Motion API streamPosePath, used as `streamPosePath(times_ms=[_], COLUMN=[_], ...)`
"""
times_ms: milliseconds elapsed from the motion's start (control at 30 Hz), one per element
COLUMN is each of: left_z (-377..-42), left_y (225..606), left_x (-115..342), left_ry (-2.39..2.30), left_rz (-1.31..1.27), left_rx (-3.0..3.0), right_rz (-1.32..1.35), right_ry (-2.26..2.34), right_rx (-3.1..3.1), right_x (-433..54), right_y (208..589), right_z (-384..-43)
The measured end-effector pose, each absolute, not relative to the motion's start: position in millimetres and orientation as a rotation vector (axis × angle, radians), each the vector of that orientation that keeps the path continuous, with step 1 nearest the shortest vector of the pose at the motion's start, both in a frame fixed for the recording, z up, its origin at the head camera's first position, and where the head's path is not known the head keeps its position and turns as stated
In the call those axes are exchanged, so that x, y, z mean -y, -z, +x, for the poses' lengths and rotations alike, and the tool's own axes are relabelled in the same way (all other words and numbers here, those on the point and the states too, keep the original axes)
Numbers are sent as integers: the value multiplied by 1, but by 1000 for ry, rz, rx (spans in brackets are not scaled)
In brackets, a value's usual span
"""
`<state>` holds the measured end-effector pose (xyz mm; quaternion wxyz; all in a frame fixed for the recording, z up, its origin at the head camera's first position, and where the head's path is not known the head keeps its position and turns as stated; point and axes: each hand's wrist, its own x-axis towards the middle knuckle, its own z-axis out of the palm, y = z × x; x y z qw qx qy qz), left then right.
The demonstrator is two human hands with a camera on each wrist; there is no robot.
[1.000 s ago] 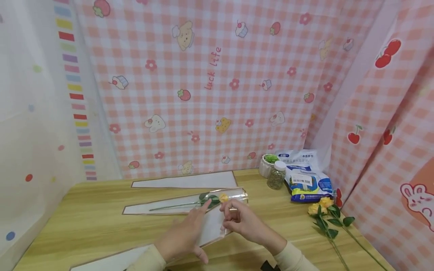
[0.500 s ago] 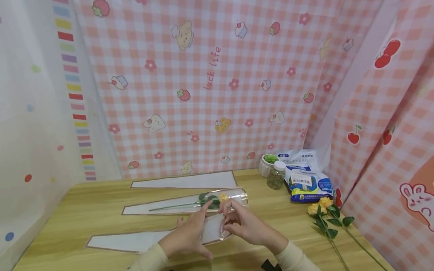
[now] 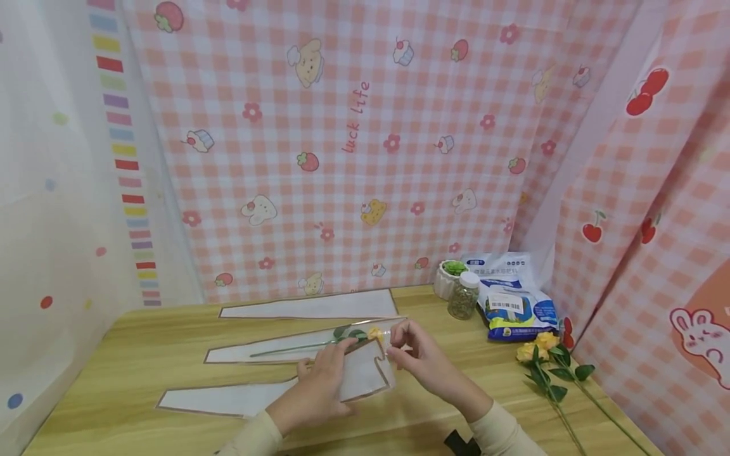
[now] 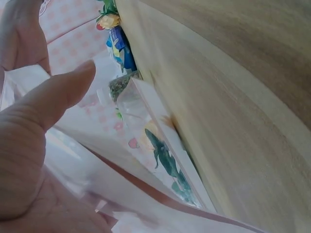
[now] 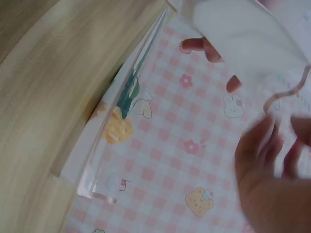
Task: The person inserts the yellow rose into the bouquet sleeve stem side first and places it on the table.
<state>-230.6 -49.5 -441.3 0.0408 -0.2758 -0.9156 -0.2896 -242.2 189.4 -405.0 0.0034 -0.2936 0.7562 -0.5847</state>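
Observation:
My left hand (image 3: 316, 386) holds a white flower wrapping sleeve (image 3: 365, 373) with a brown border and clear film, its wide end lifted. In the left wrist view the thumb (image 4: 73, 90) stands out straight beside the sleeve; fingertips (image 5: 194, 44) show behind it in the right wrist view. My right hand (image 3: 424, 367) is at the sleeve's wide end, fingers loosely bent, with a gap between thumb and fingers in the right wrist view, where it is blurred. Just behind lies a second sleeve (image 3: 234, 356), holding a yellow rose (image 3: 375, 334) with green leaves and stem.
A third sleeve (image 3: 308, 306) lies at the back. On the right stand a potted plant (image 3: 447, 278), a lidded jar (image 3: 464, 297) and a blue and white bag (image 3: 516, 310). Loose yellow roses (image 3: 536, 348) lie at the right edge. A black object (image 3: 461, 443) is at the front.
The held sleeve has swung level and its wide end has risen over the second sleeve. My right hand has shifted right and up from the film edge it was at.

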Motion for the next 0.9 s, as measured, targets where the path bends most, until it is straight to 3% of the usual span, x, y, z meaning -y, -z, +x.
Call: streamPosePath(times_ms=[133, 367, 900], left_z=[-233, -233, -222], left_y=[441, 438, 431], left_x=[50, 51, 46], left_ry=[905, 888, 771], left_rz=[-828, -843, -925], left_rx=[2772, 2761, 2599], right_rz=[-832, -882, -796], right_ry=[1717, 1523, 1581], right_rx=[-2587, -2458, -2355], right_x=[-191, -193, -187], right_y=[405, 405, 408], right_z=[-244, -245, -241])
